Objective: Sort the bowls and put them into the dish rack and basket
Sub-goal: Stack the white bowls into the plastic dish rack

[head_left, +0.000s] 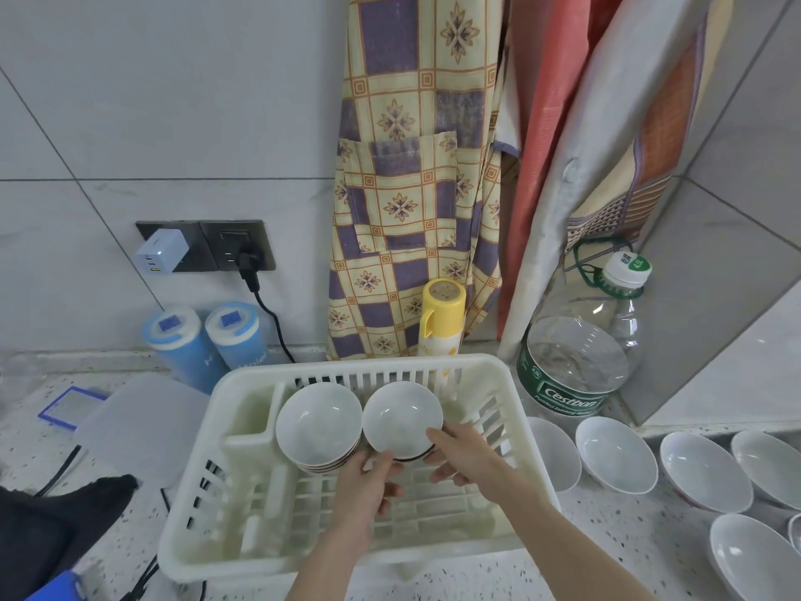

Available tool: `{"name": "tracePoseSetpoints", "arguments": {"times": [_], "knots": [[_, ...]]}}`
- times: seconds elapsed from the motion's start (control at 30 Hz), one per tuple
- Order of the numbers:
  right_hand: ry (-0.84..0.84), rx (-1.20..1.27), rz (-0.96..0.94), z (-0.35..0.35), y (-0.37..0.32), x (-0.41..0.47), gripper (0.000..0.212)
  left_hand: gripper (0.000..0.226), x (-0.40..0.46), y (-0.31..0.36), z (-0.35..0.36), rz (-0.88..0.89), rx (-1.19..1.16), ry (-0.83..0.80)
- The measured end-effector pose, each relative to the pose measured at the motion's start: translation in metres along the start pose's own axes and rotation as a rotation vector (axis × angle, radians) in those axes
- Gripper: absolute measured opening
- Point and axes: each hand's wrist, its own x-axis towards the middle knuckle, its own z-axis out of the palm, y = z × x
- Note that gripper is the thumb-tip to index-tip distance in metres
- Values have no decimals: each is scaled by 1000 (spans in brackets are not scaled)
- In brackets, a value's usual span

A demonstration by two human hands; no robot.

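Both hands reach into the white dish rack (216, 479) on the speckled counter (607, 535). The right hand (463, 455) grasps a white bowl (401, 416) by its lower right edge, thumb lying over the rim and fingers curled beneath, holding it tilted on edge. The left hand (368, 479) sits just below and left of that bowl, its fingers loosely bent; the fingertips reach up against the bowl's underside and near the stack of bowls (318, 427) leaning in the rack to the left of both hands, though whether this hand truly grips anything I cannot tell. To the right of the right hand, outside the rack, more white bowls (615, 453) stand in a row on the counter. Beyond them, past the rack's far corner, stands a large water bottle (581, 353), and straight ahead of the hands a yellow can (442, 318) rises behind the rack.
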Motion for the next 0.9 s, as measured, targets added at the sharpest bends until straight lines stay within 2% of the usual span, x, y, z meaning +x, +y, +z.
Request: {"name": "tracePoseSetpoints", "arguments": {"times": [0.2, 0.4, 0.6, 0.77, 0.9], "knots": [[-28, 5, -77, -24, -12, -41, 33, 16, -27, 11, -2, 37, 26, -59], [124, 133, -203, -84, 13, -102, 19, 34, -68, 18, 10, 144, 34, -16], [325, 425, -136, -139, 77, -137, 17, 17, -119, 11, 62, 189, 134, -236], [379, 577, 23, -164, 133, -135, 17, 17, -142, -22, 125, 106, 227, -383], [337, 619, 101, -176, 159, -123, 15, 23, -136, -52, 174, -118, 282, -460]]}}
